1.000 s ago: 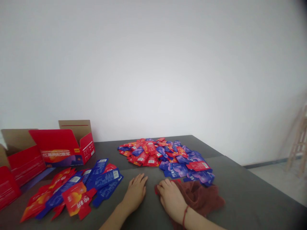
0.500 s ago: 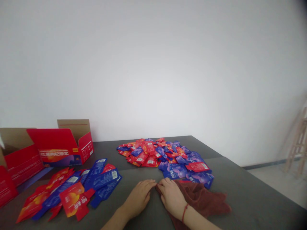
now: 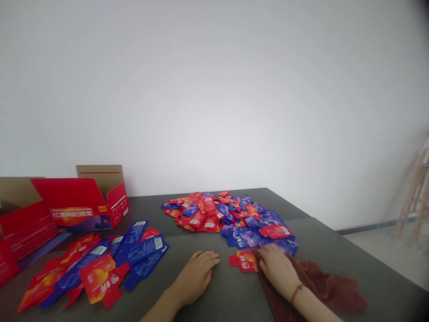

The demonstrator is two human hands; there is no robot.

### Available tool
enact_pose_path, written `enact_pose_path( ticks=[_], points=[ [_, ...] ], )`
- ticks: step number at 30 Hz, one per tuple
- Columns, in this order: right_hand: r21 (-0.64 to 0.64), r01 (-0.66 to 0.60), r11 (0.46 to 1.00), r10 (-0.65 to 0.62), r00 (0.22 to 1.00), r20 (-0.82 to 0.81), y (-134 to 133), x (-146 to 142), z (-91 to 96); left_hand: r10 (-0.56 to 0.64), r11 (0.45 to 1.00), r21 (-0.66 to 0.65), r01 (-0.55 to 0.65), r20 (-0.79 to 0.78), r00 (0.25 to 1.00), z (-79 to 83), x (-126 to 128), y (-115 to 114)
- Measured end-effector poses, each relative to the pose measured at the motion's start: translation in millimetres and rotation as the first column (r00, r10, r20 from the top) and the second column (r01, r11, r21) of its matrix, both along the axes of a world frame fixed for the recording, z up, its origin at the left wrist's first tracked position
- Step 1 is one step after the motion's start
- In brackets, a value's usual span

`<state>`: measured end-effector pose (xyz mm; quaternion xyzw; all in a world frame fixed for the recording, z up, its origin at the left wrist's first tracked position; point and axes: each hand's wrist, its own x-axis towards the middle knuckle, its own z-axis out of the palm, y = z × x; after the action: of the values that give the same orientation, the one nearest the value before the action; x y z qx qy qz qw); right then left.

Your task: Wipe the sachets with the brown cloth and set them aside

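Note:
My left hand (image 3: pixel 197 275) lies on the dark table (image 3: pixel 224 297), fingers stretched forward and holding nothing. Over to its right, my right hand (image 3: pixel 278 270), with a red cord on the wrist, grips a corner of a brown cloth (image 3: pixel 335 290). The cloth trails rightward under the forearm. A flat red-and-orange carton (image 3: pixel 243 260) sticks out just left of the right fingers, its right end hidden by cloth and hand. Beyond the right hand, flat blue cartons (image 3: pixel 248 237) lie at the near edge of a pile of red and blue packets (image 3: pixel 208 212).
Several flat red and blue cartons (image 3: pixel 97 277) lie spread at the left. Behind them stand open red cardboard boxes (image 3: pixel 83 205). A white wall (image 3: pixel 214 98) rises behind the table, and a wooden frame (image 3: pixel 414 197) stands on the floor at far right.
My right hand has drawn the cloth to the right, away from my left hand. The red-and-orange carton has come into view from under it. My left hand has stayed about where it was.

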<state>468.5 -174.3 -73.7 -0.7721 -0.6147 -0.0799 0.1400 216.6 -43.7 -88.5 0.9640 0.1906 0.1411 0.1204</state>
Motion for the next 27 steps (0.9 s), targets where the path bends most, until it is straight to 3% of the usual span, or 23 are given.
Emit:
enact_pose_path(
  ticks=[2,5,8,15,20,24,27],
  points=[
    [-0.033,0.009,0.999,-0.010,1.000,-0.018,7.2,-2.8,-8.1,0.005,1.000,-0.002,-0.005,0.036,0.999,-0.9,1.1,0.3],
    [-0.012,-0.092,0.996,0.091,0.994,-0.068,20.8,-24.0,-14.6,0.032,0.999,-0.019,-0.031,0.092,0.995,-2.7,4.0,0.1],
    [-0.001,-0.149,0.989,0.148,0.988,-0.048,32.9,-45.7,-13.4,0.019,1.000,-0.026,-0.017,0.074,0.997,-3.3,6.0,-1.4],
    [-0.013,-0.121,0.993,0.121,0.993,0.009,45.7,-65.5,-9.6,0.023,0.999,-0.026,-0.021,0.044,0.999,-1.4,4.8,1.4],
    [-0.060,-0.254,0.965,0.256,0.966,0.038,43.9,-92.8,-6.0,-0.014,1.000,0.003,0.014,0.029,0.999,-0.2,4.8,4.0],
    [-0.023,-0.343,0.939,0.343,0.939,-0.015,28.8,-74.7,-5.2,-0.019,0.999,0.047,0.017,0.032,0.999,-0.8,2.9,5.3],
    [-0.004,-0.191,0.982,0.191,0.981,-0.015,21.4,-46.3,-5.9,-0.040,0.998,0.059,0.038,0.033,0.999,0.3,2.3,6.4]
  ],
)
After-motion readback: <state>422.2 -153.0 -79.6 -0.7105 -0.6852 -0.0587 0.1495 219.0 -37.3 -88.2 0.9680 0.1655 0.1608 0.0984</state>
